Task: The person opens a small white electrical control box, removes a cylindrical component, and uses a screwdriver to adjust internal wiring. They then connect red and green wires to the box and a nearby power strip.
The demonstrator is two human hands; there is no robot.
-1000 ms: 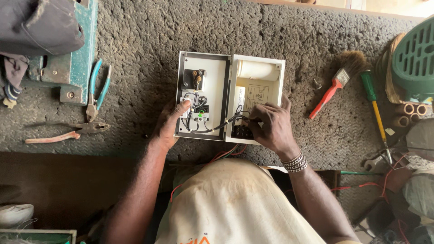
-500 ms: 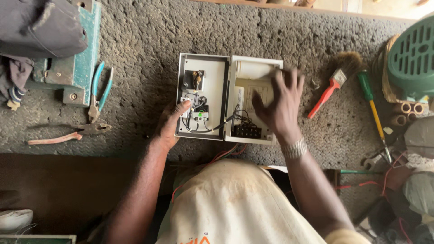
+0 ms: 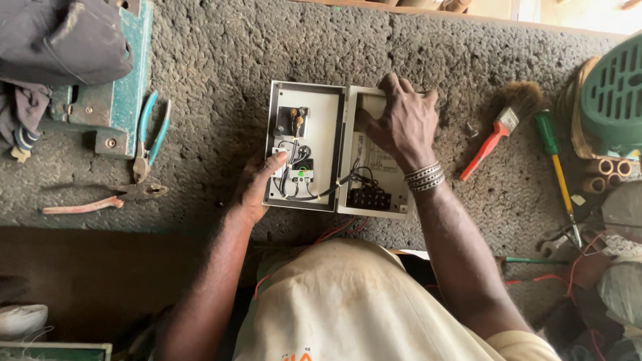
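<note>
An open cream electrical box (image 3: 321,103) lies on the rough grey work surface, its two halves side by side. The left half shows small components and black wires; the right half has a black terminal block (image 3: 366,198) near its lower edge. My left hand (image 3: 257,187) grips the lower left edge of the box, thumb resting on the parts inside. My right hand (image 3: 401,120), with metal bangles at the wrist, lies over the upper part of the right half, fingers curled on its top edge and on a pale part inside.
Teal-handled pliers (image 3: 148,134) and red-handled pliers (image 3: 107,198) lie at left beside a teal metal block (image 3: 114,100). A red-handled brush (image 3: 498,130) and a green-handled screwdriver (image 3: 555,160) lie at right, near a green fan cover (image 3: 615,93). Red wires trail below.
My right hand has moved from the terminal block at the lower part of the right half up to its top edge. My left hand has stayed on the box's lower left edge.
</note>
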